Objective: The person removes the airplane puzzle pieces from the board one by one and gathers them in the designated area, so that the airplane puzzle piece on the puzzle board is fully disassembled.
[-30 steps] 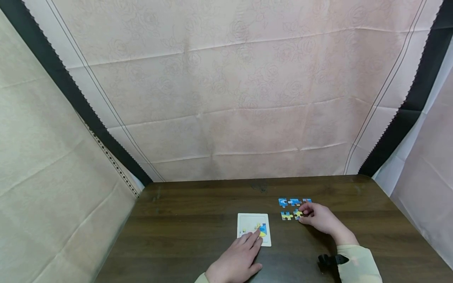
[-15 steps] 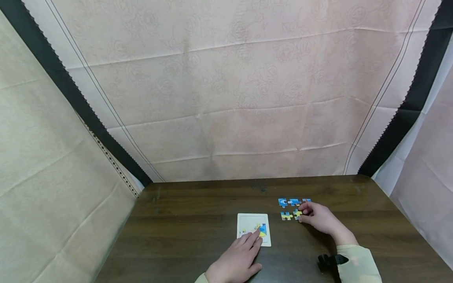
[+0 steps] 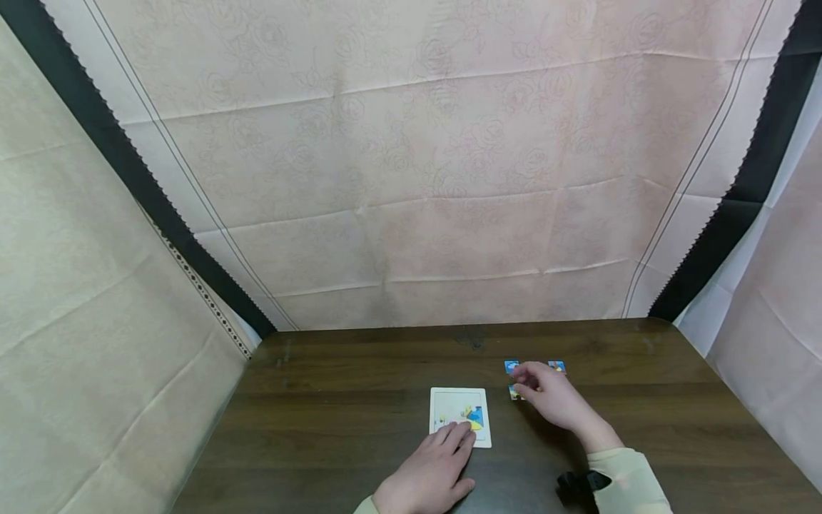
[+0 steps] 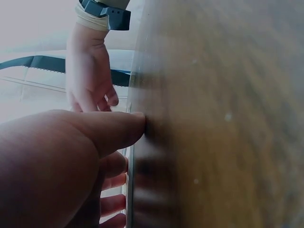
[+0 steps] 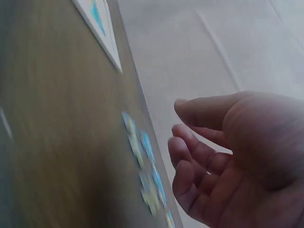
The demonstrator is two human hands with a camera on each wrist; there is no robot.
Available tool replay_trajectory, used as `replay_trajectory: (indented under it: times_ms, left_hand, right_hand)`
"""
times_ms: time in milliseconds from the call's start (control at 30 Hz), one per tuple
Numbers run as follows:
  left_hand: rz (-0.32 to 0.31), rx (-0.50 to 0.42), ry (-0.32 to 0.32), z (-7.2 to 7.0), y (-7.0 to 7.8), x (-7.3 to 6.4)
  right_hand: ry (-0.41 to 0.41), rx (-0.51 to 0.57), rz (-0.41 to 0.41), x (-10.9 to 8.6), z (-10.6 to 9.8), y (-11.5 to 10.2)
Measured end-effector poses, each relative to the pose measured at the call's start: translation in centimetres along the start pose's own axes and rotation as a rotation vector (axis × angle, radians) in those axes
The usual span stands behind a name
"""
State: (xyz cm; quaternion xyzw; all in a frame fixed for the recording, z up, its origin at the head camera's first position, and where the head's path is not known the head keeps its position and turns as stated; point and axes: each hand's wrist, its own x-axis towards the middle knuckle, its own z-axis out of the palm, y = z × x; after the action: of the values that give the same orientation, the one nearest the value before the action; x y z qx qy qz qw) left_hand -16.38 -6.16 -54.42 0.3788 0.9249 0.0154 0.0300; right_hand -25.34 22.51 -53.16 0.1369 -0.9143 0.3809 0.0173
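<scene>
My left hand (image 3: 430, 467) rests on the lower part of a white puzzle board (image 3: 458, 397), its fingers extended. A small section of blue and yellow picture (image 3: 475, 415) shows on the board just beyond the fingertips. In the left wrist view, the left fingers lie along the board's edge. My right hand (image 3: 555, 396) hovers over loose jigsaw pieces right of the board. Its thumb and fingers are bent and apart, with nothing between them in the right wrist view. A blue piece (image 3: 511, 365), another blue piece (image 3: 556, 366) and a yellow-blue piece (image 3: 514, 392) peek out around it; others are hidden.
All of this lies on a dark brown wooden table (image 3: 334, 414). Pale cloth walls (image 3: 449, 178) with black bands enclose its back and sides. A black strap device (image 3: 578, 482) sits at the right wrist.
My right hand has let go of the yellow-blue piece and moved left over the loose pieces, covering some and uncovering the rightmost blue one. My left hand stays on the board.
</scene>
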Motion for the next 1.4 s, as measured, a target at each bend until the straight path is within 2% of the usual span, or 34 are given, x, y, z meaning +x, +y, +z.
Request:
replay_trajectory:
  times_ms: [167,267,467,900,1200,1400]
  left_hand:
    - [-0.002,-0.009,-0.018,-0.2,0.0,0.0]
    - [-0.001,-0.013,-0.032,-0.3,-0.1,0.1]
    - [0.0,-0.006,-0.035,-0.5,-0.1,0.1]
    - [0.043,-0.002,-0.024,-0.3,-0.4,-0.2]
    - [0.087,0.035,0.044,-0.5,-0.2,0.0]
    - [0.071,-0.024,0.002,-0.7,-0.1,-0.1]
  right_hand:
    - [-0.122,-0.011,-0.121,-0.2,2.1,-2.2]
    - [-0.191,-0.005,-0.142,-0.4,2.9,-3.1]
    - [-0.257,-0.022,-0.18,-0.6,4.3,-4.0]
    - [-0.265,-0.059,-0.174,-0.8,5.2,-4.0]
    - [-0.266,-0.07,-0.158,-0.9,5.4,-3.9]
    - [-0.276,-0.092,-0.183,-1.0,5.2,-4.0]
